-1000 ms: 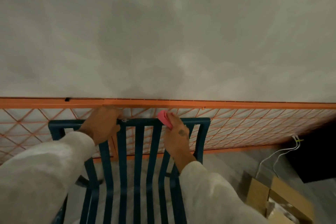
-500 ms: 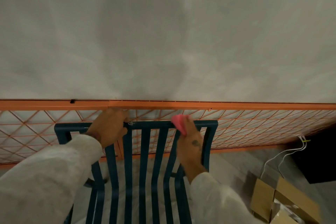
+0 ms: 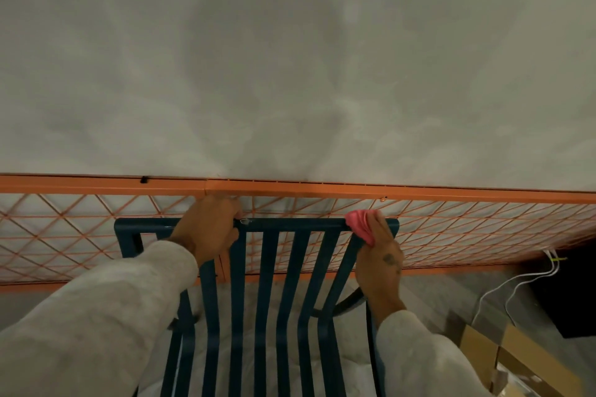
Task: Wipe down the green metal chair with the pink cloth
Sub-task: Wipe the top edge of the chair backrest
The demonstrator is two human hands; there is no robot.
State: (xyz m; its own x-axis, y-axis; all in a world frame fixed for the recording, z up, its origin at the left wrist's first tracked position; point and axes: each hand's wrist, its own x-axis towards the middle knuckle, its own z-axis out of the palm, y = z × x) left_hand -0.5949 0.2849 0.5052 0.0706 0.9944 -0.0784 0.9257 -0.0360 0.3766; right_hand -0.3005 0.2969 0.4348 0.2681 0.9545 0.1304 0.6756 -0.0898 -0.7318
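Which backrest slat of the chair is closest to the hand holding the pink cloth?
The rightmost dark green metal slat: its top meets the rail just beside the bunched pink cloth in the right hand; the other slats stand further left.

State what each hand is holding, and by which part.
Left hand grips the chair by its top rail, left of centre. Right hand holds the bunched pink cloth in its fingers, pressed on the rail's right end.

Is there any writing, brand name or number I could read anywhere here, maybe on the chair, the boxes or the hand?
None can be read.
Right hand: a small dark mark on its back, too blurred to read.
Cardboard boxes: no print shows.
Green metal chair, pink cloth, orange mesh panel: no text.
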